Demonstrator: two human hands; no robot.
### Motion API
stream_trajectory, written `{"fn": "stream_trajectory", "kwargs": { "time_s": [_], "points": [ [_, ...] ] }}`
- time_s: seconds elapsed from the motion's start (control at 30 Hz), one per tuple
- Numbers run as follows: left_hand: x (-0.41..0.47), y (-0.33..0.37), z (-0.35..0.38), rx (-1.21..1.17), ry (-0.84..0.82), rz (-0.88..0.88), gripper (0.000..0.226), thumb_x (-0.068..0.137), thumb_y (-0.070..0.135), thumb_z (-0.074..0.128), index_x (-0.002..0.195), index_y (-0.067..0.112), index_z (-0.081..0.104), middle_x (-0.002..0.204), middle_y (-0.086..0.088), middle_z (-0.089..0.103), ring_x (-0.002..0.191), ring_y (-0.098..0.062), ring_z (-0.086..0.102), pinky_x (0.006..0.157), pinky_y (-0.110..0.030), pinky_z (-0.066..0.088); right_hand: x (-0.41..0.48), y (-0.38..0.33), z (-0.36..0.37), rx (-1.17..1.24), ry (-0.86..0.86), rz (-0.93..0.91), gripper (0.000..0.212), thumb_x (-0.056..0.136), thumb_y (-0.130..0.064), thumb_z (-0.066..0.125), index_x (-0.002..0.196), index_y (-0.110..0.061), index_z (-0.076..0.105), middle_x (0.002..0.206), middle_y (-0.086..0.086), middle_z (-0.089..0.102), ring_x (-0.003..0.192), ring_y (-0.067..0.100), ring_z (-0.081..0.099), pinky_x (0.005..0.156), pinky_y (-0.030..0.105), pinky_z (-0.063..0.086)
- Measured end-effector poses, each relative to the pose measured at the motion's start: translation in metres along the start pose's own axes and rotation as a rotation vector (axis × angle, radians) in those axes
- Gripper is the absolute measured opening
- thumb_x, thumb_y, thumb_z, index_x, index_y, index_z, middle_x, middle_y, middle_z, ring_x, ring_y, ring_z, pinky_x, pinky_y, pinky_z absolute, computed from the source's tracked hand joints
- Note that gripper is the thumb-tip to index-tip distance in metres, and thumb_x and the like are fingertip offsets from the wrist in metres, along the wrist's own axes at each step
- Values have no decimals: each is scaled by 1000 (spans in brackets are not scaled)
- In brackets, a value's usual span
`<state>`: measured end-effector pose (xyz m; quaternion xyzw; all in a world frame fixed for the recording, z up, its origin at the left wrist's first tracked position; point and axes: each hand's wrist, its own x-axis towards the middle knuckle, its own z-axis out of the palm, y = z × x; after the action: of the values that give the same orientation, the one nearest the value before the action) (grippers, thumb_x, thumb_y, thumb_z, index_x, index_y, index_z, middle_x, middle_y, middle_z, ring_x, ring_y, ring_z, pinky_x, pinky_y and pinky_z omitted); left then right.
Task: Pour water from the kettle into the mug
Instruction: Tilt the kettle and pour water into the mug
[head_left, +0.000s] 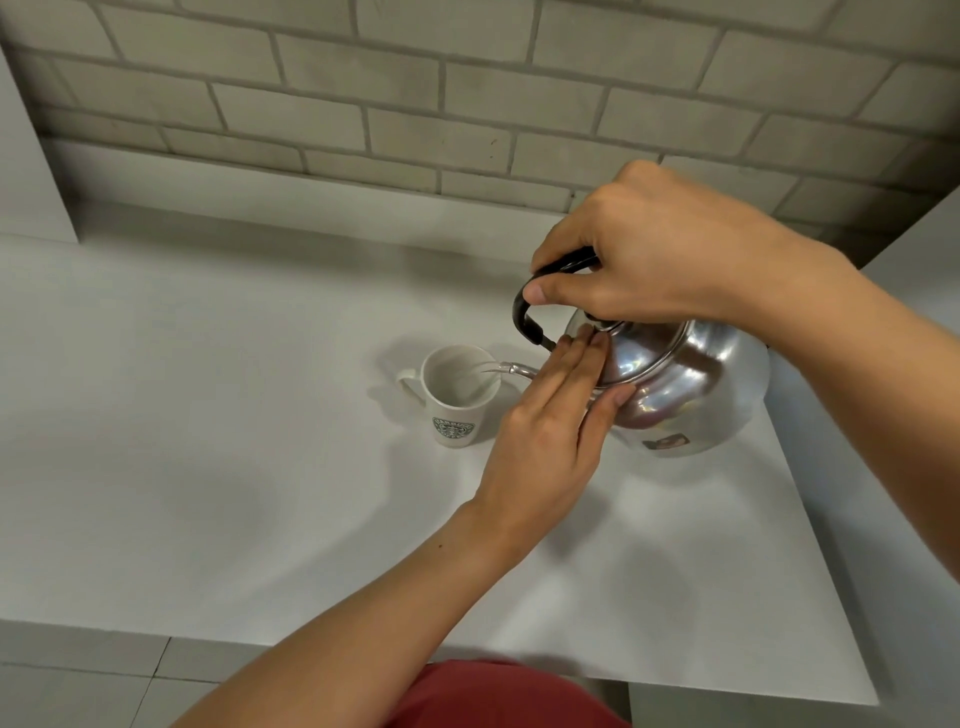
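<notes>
A shiny metal kettle (691, 395) is tilted to the left, its spout (511, 369) over the rim of a white mug (457, 397). Water runs from the spout into the mug. The mug stands on the white table (208, 415), handle to the left, a green logo facing me. My right hand (654, 254) grips the kettle's black handle (527, 317) from above. My left hand (550, 431) lies flat against the kettle's lid and shoulder, fingers together, covering the base of the spout.
A grey brick wall (415, 104) runs behind the table. The table's right edge (810, 519) lies just past the kettle and its near edge close to my body. A tiled floor (78, 675) shows at the lower left.
</notes>
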<state>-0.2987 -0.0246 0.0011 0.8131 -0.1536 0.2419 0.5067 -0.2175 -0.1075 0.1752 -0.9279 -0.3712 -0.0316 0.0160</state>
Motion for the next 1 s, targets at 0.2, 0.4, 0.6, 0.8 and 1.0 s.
{"fn": "stream_trajectory", "kwargs": {
  "time_s": [0.2, 0.4, 0.6, 0.8, 1.0],
  "points": [
    [1, 7, 1, -16, 16, -1, 45, 101, 12, 65, 141, -6, 56, 147, -19, 57, 143, -27, 49, 120, -27, 35, -1, 2, -4, -20, -5, -16, 31, 95, -54, 63, 99, -30, 82, 76, -3, 76, 73, 22, 65, 66, 39, 55],
    [2, 9, 3, -26, 35, 12, 45, 101, 14, 63, 140, -6, 57, 147, -19, 56, 142, -27, 50, 119, -27, 36, -1, 1, -7, -36, 8, -27, 29, 95, -53, 64, 100, -30, 82, 75, -5, 74, 71, 23, 64, 61, 35, 51],
    [1, 9, 4, -43, 49, 16, 44, 101, 16, 61, 140, -6, 57, 147, -18, 57, 141, -25, 50, 118, -27, 37, -2, 0, -7, -48, 19, -29, 28, 94, -51, 66, 100, -30, 82, 71, -6, 71, 71, 23, 62, 59, 34, 49],
    [3, 10, 4, -57, 59, 17, 44, 101, 16, 61, 139, -6, 58, 146, -18, 58, 140, -25, 51, 118, -24, 36, 0, -2, -10, -52, 7, -31, 26, 94, -50, 67, 100, -30, 83, 63, -14, 62, 67, 19, 56, 52, 26, 38],
    [4, 12, 4, -59, 79, 22, 43, 100, 13, 63, 138, -6, 59, 144, -18, 59, 139, -25, 53, 117, -21, 35, 2, -1, -12, -41, -17, -27, 26, 93, -50, 67, 102, -31, 82, 64, -15, 61, 69, 19, 57, 59, 31, 42]
  ]
}}
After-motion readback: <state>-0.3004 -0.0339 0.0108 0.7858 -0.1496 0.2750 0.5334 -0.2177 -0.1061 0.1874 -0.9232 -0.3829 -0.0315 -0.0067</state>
